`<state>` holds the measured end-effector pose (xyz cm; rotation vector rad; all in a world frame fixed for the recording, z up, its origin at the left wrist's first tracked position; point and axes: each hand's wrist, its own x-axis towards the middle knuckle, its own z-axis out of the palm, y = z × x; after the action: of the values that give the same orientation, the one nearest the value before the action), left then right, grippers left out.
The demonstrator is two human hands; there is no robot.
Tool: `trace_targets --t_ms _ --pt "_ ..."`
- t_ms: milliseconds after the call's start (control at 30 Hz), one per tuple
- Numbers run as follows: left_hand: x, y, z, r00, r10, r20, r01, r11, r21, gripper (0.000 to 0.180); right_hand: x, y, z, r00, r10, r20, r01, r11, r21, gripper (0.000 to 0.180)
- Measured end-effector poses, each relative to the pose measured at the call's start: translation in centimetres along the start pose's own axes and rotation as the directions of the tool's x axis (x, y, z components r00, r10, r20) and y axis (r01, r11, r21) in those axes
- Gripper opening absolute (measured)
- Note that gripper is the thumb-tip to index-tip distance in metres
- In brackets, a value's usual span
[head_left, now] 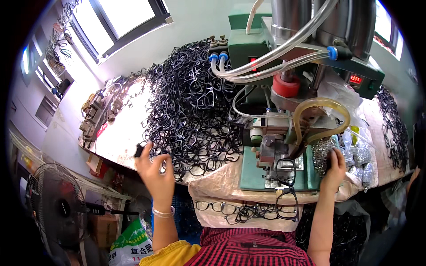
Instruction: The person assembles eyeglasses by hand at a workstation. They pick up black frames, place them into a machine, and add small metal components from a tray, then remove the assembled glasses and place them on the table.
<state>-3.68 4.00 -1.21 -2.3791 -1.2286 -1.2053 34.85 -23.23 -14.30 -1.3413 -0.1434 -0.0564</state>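
Note:
A black eyeglass frame (pixel 287 217) sits on end at the machine's metal fixture (pixel 270 154), its lower rim hanging past the green base (pixel 250 170). Neither hand touches it. My right hand (pixel 336 172) is at a heap of small shiny metal parts (pixel 323 153) right of the fixture; its fingers are drawn together, and whatever is between them is hidden. My left hand (pixel 156 174) is raised left of the machine, before a big pile of black eyeglass frames (pixel 191 102). Its fingers are bent and apart, with no held thing visible. Something black covers one fingertip.
The press (pixel 290 31) with clear air hoses rises over the fixture. Several eyeglass frames (pixel 217 206) lie along the cloth at the table's front edge. Bags of small parts (pixel 361 157) sit at the right. A fan (pixel 64 206) stands at lower left.

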Motion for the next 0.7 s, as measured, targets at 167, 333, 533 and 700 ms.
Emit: trace_targets --t_ms 167,333,533,700 --pt "-2.3 0.7 7.4 0.974 0.005 0.225 -0.01 1.0 0.024 0.015 -0.2 -2.3 4.4 0.986 -0.025 0.164 0.007 0.994 0.106 0.02" --pt "-4.3 -1.2 12.4 0.97 -0.068 0.233 0.045 0.994 0.104 0.015 -1.9 -3.0 0.5 0.978 -0.119 0.17 0.173 0.922 -0.346 0.017" --pt "-3.9 -0.8 11.8 0.934 -0.016 0.358 -0.025 0.994 0.11 0.018 -4.7 -5.8 -5.4 0.955 -0.257 0.145 0.294 0.785 -0.545 0.014" --pt "-1.9 2.1 9.2 0.982 0.034 0.186 -0.024 0.998 -0.055 0.014 -5.9 -11.7 2.5 0.795 -0.311 0.521 0.509 0.809 -0.293 0.018"
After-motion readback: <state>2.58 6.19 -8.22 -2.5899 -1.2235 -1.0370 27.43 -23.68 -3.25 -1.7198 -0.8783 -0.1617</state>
